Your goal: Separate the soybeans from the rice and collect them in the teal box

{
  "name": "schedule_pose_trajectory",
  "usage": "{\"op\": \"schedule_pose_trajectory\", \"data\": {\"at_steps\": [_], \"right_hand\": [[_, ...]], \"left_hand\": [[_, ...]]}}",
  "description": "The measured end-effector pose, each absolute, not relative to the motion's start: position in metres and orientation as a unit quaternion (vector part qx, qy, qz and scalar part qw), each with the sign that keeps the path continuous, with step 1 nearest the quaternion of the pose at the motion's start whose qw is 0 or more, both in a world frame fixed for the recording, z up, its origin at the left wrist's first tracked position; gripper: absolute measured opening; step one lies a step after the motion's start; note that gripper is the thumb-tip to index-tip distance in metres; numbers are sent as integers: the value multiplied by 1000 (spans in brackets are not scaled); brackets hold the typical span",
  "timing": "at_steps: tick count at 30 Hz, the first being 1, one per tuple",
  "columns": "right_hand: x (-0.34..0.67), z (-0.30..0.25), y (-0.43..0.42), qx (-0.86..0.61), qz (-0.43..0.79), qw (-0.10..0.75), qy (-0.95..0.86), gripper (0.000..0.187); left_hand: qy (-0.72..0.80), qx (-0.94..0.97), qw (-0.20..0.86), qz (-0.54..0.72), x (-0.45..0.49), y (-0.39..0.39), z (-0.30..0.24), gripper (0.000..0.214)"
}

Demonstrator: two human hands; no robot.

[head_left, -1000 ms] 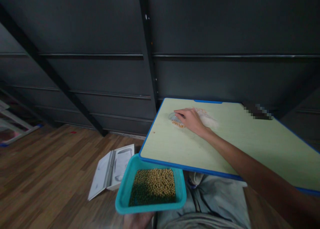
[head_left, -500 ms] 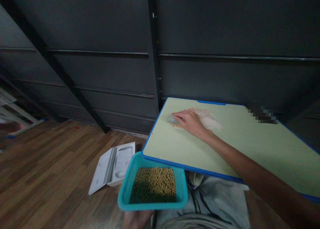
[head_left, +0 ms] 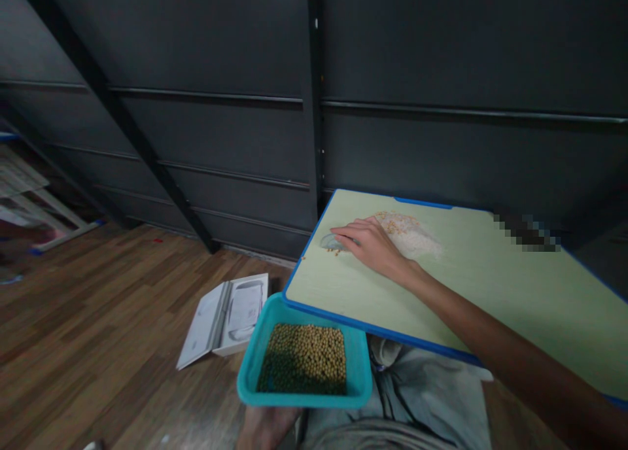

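Observation:
My right hand (head_left: pixel 371 244) lies on the pale green table (head_left: pixel 471 286) near its far left corner, fingers together and cupped over a small heap of yellow beans (head_left: pixel 336 248). Just behind the hand is a pile of white grains mixed with beans (head_left: pixel 409 235). A teal tray (head_left: pixel 304 355) full of yellow beans hangs below the table's near edge. My left hand (head_left: pixel 267 427) supports it from underneath, with only part of the hand showing.
A blue rim edges the table. An open white box (head_left: pixel 226 319) lies on the wooden floor to the left. A dark panelled wall (head_left: pixel 314 97) with a slanted beam stands behind. My grey-clad lap (head_left: pixel 422 398) is under the table.
My right hand has slid left along the table, sweeping the beans toward the left edge. The tray has shifted slightly right as the view moved.

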State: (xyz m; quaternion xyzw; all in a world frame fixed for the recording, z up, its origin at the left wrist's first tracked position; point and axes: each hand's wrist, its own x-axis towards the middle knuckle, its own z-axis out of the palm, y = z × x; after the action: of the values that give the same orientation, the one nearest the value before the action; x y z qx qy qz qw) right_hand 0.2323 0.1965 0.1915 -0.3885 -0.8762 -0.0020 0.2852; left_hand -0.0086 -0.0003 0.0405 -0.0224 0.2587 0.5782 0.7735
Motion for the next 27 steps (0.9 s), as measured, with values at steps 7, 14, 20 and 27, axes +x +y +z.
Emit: {"op": "schedule_pose_trajectory", "data": {"at_steps": [7, 14, 20, 27], "right_hand": [[218, 199, 190, -381, 35, 301, -873, 25], [189, 202, 207, -377, 82, 298, -873, 24], [177, 202, 205, -361, 104, 261, -889, 22], [190, 199, 167, -333, 72, 229, -912, 24]], "left_hand": [[337, -77, 720, 601, -11, 0, 40, 50], [304, -69, 728, 610, -21, -1, 19, 49], [317, -70, 721, 612, -26, -1, 23, 48], [275, -67, 753, 594, -18, -4, 28, 44]]}}
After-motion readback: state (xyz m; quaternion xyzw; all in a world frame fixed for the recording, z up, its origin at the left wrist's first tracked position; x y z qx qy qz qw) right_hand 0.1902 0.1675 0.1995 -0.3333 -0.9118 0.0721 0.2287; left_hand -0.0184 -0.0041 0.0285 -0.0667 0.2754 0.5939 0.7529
